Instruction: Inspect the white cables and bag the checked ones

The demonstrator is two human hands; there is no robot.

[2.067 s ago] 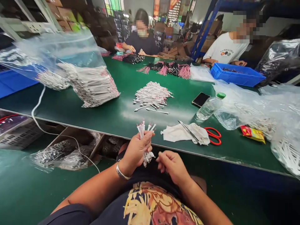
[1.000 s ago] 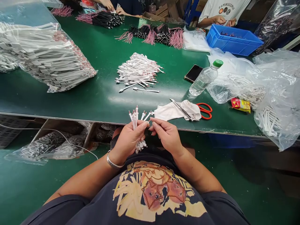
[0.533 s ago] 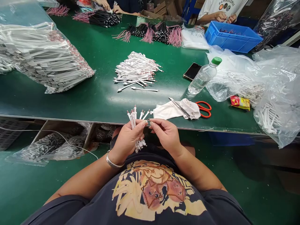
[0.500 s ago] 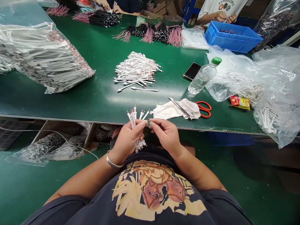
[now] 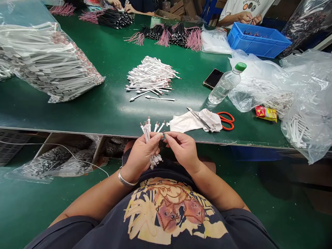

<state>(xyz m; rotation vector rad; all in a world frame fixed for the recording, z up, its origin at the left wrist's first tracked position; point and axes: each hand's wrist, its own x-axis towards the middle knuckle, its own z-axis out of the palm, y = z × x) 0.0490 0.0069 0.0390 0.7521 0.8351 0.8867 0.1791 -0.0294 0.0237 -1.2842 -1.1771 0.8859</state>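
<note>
White sheathed wire leads stand upright as a bundle, with bared tips upward and white connectors hanging below, just above the near edge of the green workbench. The left hand grips the bundle firmly, fingers wrapped around its middle. The right hand is beside it, with thumb and forefinger closed to a narrow pinch at the bundle's side; whether they hold a single lead is too small to tell.

Beyond the hands, a white cloth lies on the bench under steel tweezers, next to red-handled scissors. A loose pile of matching leads lies further out, not yet bundled or bagged. A large clear bag of bundled leads is to the left, and a second clear bag is to the right. At the far side are black-and-pink wire bundles, a blue plastic crate, and a co-worker's hands.
</note>
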